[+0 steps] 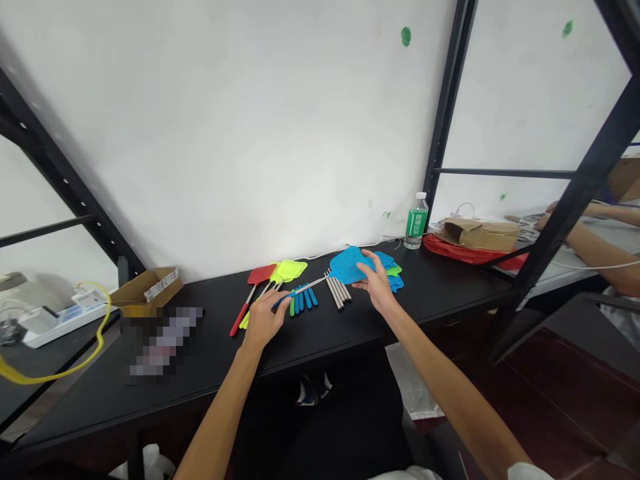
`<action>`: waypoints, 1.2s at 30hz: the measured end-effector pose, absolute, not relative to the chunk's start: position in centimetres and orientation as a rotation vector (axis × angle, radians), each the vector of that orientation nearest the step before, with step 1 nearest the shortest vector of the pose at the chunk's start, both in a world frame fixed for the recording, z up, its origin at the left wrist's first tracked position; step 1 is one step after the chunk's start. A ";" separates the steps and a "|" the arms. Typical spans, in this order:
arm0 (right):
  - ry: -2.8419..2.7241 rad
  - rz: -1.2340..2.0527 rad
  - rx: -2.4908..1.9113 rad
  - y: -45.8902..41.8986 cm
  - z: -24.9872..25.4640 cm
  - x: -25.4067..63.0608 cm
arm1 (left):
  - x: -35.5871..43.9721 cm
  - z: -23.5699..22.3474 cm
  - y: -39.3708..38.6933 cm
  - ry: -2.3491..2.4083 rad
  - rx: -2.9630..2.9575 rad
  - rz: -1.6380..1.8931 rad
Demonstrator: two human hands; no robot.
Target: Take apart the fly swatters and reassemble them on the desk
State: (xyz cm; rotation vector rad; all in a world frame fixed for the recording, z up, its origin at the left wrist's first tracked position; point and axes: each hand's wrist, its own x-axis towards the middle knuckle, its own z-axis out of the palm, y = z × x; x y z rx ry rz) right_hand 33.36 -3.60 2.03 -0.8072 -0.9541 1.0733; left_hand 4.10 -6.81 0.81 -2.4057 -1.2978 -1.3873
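Observation:
Both my hands hold one blue fly swatter above the black table (200,360). My left hand (264,320) is closed on its blue handle (281,299). My right hand (375,283) grips its blue mesh head (347,265). A thin metal shaft (313,285) joins the two ends. Beneath it lie loose blue and green handles (303,298) and several metal rods (339,291). Finished swatters, a red swatter (253,288) and a yellow swatter (287,271), rest to the left. More blue and green mesh heads (394,270) are piled behind my right hand.
An open cardboard box (146,290) sits at the table's left, a green-labelled water bottle (416,222) at the back right. A black shelf frame (445,113) rises beside it. Past the frame lie a red tray (465,253) with a cardboard box and another person's arm (595,250).

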 end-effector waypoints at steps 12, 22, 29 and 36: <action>-1.002 0.983 -0.897 -2.4 1.0 33.8 | 4.1 0.7 -6.8 -1.309 -2.373 -1.454; -1.133 0.905 -0.928 -2.2 1.1 34.6 | 4.1 0.8 -6.9 -1.292 -2.377 -1.476; -1.307 0.805 -0.938 -2.1 1.2 35.4 | 4.1 0.8 -6.8 -1.289 -2.391 -1.455; -1.464 0.591 -0.976 -2.1 1.2 35.5 | 3.9 0.7 -6.8 -1.279 -2.407 -1.424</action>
